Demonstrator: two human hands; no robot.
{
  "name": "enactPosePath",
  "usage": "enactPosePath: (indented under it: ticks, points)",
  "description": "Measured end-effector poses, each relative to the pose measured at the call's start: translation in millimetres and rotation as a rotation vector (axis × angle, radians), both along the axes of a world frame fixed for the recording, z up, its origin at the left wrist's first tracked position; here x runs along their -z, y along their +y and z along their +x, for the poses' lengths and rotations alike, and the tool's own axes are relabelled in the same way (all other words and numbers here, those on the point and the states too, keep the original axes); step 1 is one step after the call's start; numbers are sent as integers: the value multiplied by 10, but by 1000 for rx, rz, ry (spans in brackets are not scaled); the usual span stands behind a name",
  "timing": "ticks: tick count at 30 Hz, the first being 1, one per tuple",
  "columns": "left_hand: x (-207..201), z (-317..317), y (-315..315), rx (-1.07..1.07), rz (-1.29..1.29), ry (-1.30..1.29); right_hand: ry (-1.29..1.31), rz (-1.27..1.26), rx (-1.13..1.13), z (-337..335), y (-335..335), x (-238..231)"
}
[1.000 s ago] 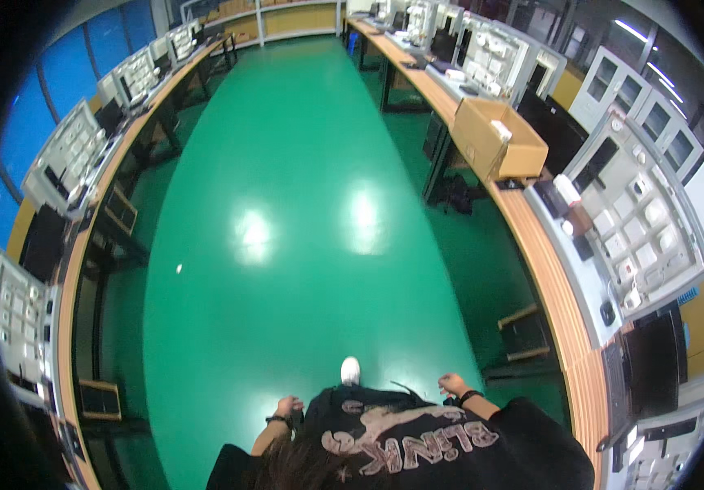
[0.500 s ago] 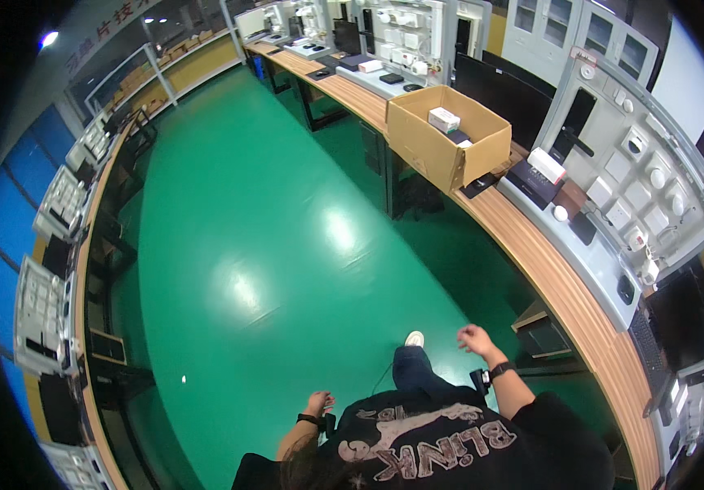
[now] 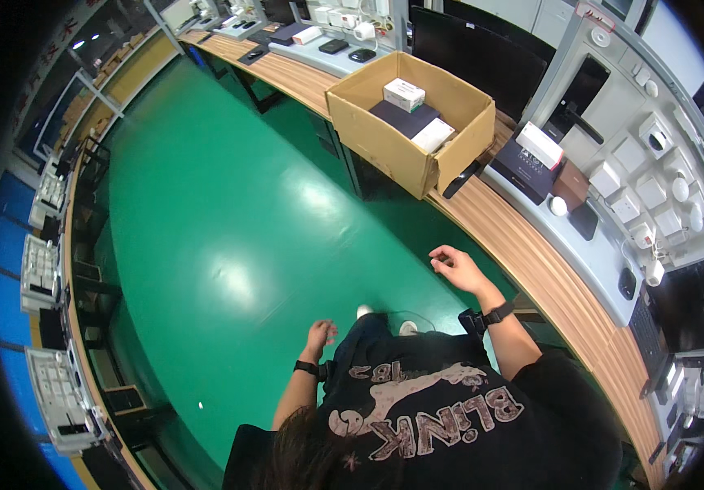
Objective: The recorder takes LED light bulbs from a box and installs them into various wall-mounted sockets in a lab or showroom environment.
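My right hand is raised in front of me over the green floor, short of the wooden bench edge. Its fingers are loosely bent and apart, holding nothing. Lower and to the left is my left hand, relaxed and empty, with fingers slightly curled but apart. The nearest large thing ahead of the right hand is an open cardboard box on the bench. Inside it lie a small white box, a dark flat box and a white packet. Neither hand touches anything.
The wooden bench curves along my right. On it stand a grey display panel with white devices, a black box and a keyboard. Another row of benches with panels runs along the left. A thin cable lies near my feet.
I have stepped forward, so the cardboard box looks nearer and more of its contents shows. My right hand has risen toward the bench; my left hand has also come up a little.
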State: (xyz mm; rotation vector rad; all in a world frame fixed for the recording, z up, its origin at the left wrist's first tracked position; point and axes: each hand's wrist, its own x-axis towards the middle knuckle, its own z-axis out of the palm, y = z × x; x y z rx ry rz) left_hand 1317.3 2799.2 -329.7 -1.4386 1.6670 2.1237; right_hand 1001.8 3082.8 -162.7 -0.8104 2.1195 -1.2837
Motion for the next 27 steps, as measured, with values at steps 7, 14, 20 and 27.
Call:
enactPosePath:
  ticks: [7, 14, 20, 27]
  points:
    - [-482, -1508, -930, 52, -89, 222, 49, -116, 152, -742, -285, -201]
    - [-1340, -3008, -1762, 294, -289, 485, 189, -140, 417, -1412, -846, -870]
    - [-2024, -3887, -2076, 481, -409, 665, 340, 22, 550, -1781, -1241, -1138]
    - [-2485, -4481, -2016, 654, -468, 775, 472, 231, 456, -2207, -1259, -1109]
